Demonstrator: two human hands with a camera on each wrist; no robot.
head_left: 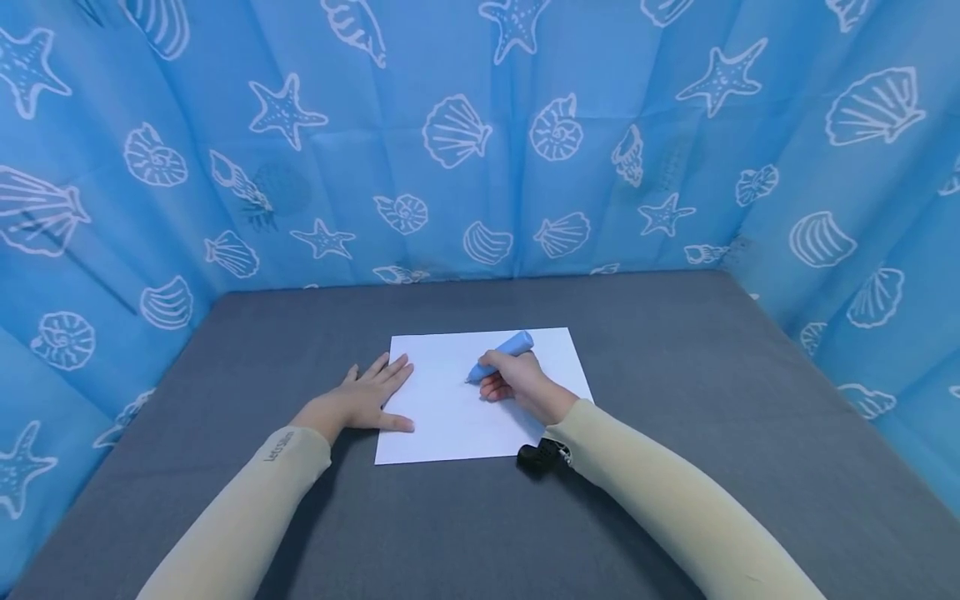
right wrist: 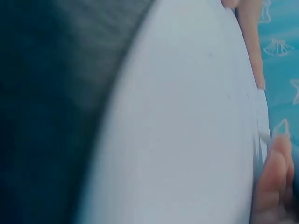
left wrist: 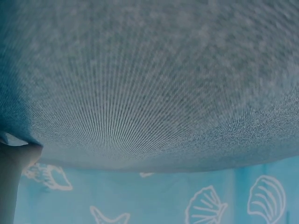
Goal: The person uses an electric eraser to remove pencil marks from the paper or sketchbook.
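Note:
A sheet of white paper [head_left: 435, 433] lies on the grey cloth. My right hand [head_left: 521, 379] grips a thick blue pen [head_left: 516, 342], its thin tip slanting down to the left at the middle of the sheet. Whether the tip touches the paper is hard to tell. With fingers spread, my left hand [head_left: 363, 404] rests flat over the paper's left edge. The right wrist view shows curled right-hand fingers [right wrist: 273, 179] beside the paper [right wrist: 177, 121], which bears a couple of faint specks. Only a sliver of the left hand [left wrist: 16, 161] shows in the left wrist view.
The grey cloth-covered table [head_left: 675, 350] surrounds the paper. A black object [head_left: 536, 458], seemingly the wrist camera, sits under the right cuff. Blue curtains [head_left: 480, 200] with white shells and starfish hang behind the table and at both sides.

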